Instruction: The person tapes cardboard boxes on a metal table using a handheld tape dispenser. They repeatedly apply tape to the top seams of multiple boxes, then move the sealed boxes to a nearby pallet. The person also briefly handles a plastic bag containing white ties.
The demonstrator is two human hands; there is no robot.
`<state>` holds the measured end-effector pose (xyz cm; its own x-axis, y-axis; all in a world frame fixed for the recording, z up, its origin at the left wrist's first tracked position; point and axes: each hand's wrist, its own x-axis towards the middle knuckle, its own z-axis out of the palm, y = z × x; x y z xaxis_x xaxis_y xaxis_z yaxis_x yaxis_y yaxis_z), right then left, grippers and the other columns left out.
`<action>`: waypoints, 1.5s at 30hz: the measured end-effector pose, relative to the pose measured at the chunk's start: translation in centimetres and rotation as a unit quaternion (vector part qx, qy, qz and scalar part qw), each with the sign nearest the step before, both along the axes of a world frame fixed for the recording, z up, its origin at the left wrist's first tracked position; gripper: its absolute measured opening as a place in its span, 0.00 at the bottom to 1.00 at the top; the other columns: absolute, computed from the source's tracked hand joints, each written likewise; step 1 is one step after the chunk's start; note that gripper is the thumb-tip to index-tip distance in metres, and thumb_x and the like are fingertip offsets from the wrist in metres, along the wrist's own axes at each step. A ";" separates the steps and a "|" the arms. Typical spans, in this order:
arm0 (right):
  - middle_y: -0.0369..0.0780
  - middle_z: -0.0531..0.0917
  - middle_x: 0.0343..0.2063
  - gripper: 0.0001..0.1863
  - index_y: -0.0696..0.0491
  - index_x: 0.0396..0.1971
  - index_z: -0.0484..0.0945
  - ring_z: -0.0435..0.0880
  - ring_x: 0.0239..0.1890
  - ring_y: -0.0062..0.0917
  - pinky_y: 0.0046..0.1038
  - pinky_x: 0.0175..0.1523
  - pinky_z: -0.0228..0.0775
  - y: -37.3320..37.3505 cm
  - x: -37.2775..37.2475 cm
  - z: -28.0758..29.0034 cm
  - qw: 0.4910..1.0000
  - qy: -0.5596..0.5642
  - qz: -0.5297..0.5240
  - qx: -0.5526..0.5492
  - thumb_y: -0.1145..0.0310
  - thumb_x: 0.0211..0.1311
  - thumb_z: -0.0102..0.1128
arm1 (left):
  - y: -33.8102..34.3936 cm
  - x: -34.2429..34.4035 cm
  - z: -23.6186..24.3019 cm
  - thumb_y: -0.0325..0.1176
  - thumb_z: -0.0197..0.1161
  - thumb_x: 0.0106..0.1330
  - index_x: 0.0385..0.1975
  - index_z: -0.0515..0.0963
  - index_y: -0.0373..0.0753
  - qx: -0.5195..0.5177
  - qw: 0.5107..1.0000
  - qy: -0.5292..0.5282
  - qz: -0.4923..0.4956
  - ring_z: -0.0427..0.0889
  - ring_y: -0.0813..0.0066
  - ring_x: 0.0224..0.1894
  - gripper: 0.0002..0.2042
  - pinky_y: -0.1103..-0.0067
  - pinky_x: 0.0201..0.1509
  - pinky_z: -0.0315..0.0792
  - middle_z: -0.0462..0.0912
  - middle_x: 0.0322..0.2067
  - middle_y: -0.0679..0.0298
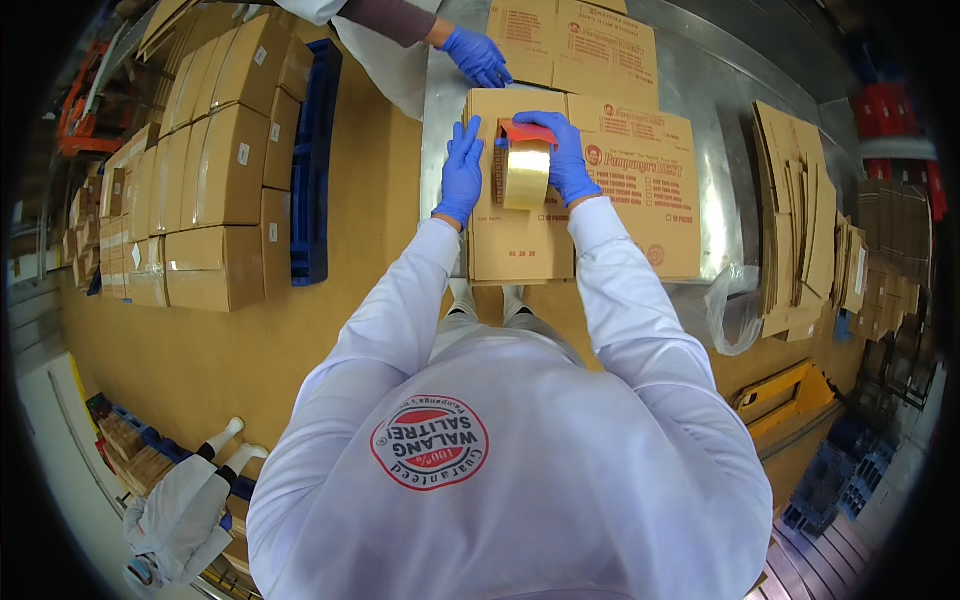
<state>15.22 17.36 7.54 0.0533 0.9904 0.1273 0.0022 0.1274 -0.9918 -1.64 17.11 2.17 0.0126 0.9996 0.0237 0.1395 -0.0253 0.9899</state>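
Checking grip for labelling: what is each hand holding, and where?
Right hand grips the tape dispenser by its red top; left hand rests flat on the cardboard box, holding nothing.

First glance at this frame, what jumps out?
Centre top: the right hand in a blue glove grips a red tape dispenser with a roll of clear packing tape over a flat brown cardboard box on the steel table, with the left hand in a blue glove pressed on the box beside it. Left: stacked sealed brown cartons. Top: another person's blue-gloved hand on more flat boxes.
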 end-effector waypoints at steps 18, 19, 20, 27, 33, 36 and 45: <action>0.36 0.84 0.27 0.11 0.56 0.31 0.82 0.80 0.29 0.19 0.29 0.35 0.74 -5.1 0.4 2.6 0.949 -0.032 0.243 -0.198 0.67 0.52 0.71 | 0.0 1.1 4.8 0.39 0.46 0.74 0.64 0.70 0.55 0.080 0.895 0.401 -0.178 0.42 0.58 0.77 0.20 0.48 0.72 0.13 0.64 0.69 0.68; 0.36 0.84 0.27 0.11 0.56 0.31 0.81 0.80 0.30 0.20 0.29 0.35 0.74 -5.0 0.1 2.7 0.940 -0.037 0.272 -0.200 0.66 0.52 0.71 | -0.3 0.4 4.4 0.39 0.47 0.73 0.65 0.69 0.53 0.091 0.902 0.387 -0.169 0.42 0.59 0.77 0.21 0.47 0.73 0.14 0.63 0.70 0.69; 0.37 0.84 0.27 0.11 0.56 0.31 0.81 0.80 0.30 0.20 0.29 0.36 0.74 -5.4 0.5 2.8 0.934 -0.044 0.287 -0.209 0.66 0.52 0.71 | -1.1 0.8 5.9 0.40 0.47 0.73 0.67 0.67 0.53 0.088 0.870 0.452 -0.175 0.42 0.59 0.77 0.22 0.47 0.73 0.15 0.62 0.70 0.70; 0.38 0.82 0.27 0.12 0.56 0.32 0.81 0.79 0.30 0.25 0.32 0.37 0.73 -4.8 0.6 2.5 0.920 -0.062 0.338 -0.188 0.63 0.52 0.68 | -0.7 0.6 2.1 0.51 0.50 0.67 0.67 0.65 0.56 0.182 0.785 0.575 -0.143 0.47 0.50 0.75 0.27 0.30 0.65 0.29 0.57 0.72 0.71; 0.39 0.81 0.27 0.14 0.56 0.32 0.80 0.79 0.31 0.29 0.34 0.39 0.73 -6.1 1.0 3.3 0.930 -0.065 0.337 -0.133 0.61 0.52 0.65 | 1.0 0.2 1.2 0.43 0.51 0.67 0.68 0.63 0.58 0.150 0.826 0.520 -0.160 0.48 0.51 0.75 0.26 0.31 0.66 0.29 0.58 0.72 0.74; 0.40 0.81 0.27 0.15 0.56 0.32 0.80 0.79 0.31 0.31 0.35 0.40 0.73 -11.7 3.3 7.2 0.965 -0.050 0.251 0.056 0.60 0.53 0.64 | 1.2 -0.6 0.7 0.31 0.51 0.64 0.68 0.64 0.55 0.177 0.799 0.558 -0.139 0.50 0.49 0.75 0.29 0.33 0.68 0.31 0.59 0.71 0.70; 0.45 0.79 0.33 0.23 0.60 0.38 0.76 0.76 0.36 0.35 0.37 0.46 0.70 -15.9 17.9 14.9 0.943 0.312 -0.004 0.112 0.50 0.63 0.56 | -11.0 17.0 9.0 0.56 0.68 0.53 0.70 0.55 0.32 0.177 0.808 0.445 -0.343 0.41 0.47 0.76 0.49 0.31 0.66 0.35 0.49 0.72 0.46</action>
